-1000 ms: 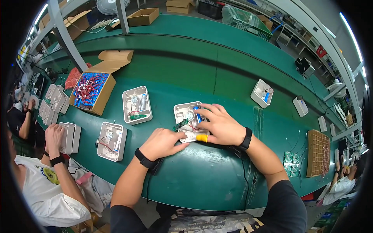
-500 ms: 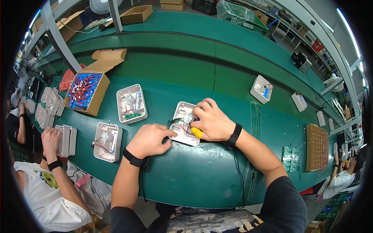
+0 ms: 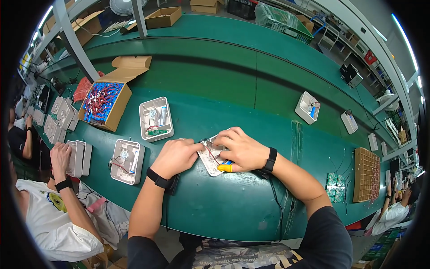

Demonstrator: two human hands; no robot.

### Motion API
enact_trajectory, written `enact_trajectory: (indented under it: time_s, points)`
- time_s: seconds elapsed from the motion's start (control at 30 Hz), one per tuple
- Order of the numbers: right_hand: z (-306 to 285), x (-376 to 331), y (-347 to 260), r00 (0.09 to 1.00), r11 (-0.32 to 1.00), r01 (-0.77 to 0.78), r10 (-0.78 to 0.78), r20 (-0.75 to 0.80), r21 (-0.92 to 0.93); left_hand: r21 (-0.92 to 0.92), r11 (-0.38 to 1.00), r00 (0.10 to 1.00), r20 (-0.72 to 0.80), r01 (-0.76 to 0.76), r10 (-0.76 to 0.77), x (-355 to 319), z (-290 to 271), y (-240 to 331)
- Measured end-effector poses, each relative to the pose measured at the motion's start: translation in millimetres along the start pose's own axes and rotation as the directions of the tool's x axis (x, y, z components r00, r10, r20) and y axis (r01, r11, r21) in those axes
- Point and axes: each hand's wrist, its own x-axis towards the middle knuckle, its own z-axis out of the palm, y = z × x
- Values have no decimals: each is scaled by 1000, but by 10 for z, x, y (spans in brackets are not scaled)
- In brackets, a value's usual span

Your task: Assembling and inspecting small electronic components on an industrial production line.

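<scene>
We take the grey housing under our left hand and right hand as landmark. Left of it, two open grey trays crowd the bench, and further left a cardboard box of red and blue wires blocks the way. Behind it and toward us the green surface lies open. Far right of it stand a white housing and a brown grid tray.

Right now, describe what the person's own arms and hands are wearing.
Both forearms are bare below dark sleeves pushed up near the elbows. The left hand has a black band at its wrist, the right hand a black wristband too, plus a yellow cot on one fingertip.
</scene>
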Motion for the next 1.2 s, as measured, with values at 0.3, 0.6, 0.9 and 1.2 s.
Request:
enact_trajectory:
  time_s: [0.3,0.6,0.9,1.2]
  points:
    - [-55,2,-56,999,998,5,-3,40,-61,40,999,997,-74,35,-32,-11,43,-93]
    - [56,-32,69,999,983,-30,28,17,181,12,999,993,-111,38,-36,-11,62,-110]
    - [-341,-25,50,950,703,-280,302,81,654,-156,988,772,-628,-3,-96,179,134,148]
    - [-372,-92,221,967,785,-254,215,137,565,-530,848,914,-336,18,-230,143,336,-46]
